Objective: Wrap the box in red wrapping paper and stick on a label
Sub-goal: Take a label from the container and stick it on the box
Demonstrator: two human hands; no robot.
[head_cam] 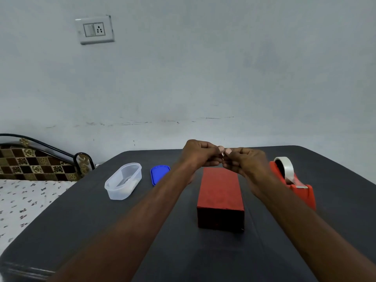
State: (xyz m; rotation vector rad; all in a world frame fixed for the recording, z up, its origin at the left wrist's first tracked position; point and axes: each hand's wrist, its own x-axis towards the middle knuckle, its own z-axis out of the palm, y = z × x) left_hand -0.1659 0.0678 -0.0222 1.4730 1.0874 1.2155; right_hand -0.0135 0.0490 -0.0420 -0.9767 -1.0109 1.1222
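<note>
A: And there it was, the oblong box fully wrapped in red paper [220,197], lying flat on the dark grey table [142,231], one short end facing the camera.

B: Both hands were raised beyond the box's far end. The left hand [200,153] and the right hand [245,160] met fingertip to fingertip, each curled and pinching one tiny pale item [223,153].

A: Could you tell what it was?

B: Too small to tell. It might have been a label or a scrap of tape.

A: Right of the box stood the orange-red plastic tape dispenser [295,186] with its roll of clear tape [284,167], close beside but not touching.

B: Left of the box lay a blue plastic lid [159,174], flat on the table, and further left a clear oval plastic tub [123,181], open.

A: Far left of the box, past the table edge, sat a bed with a flower-print sheet [26,200].
</note>
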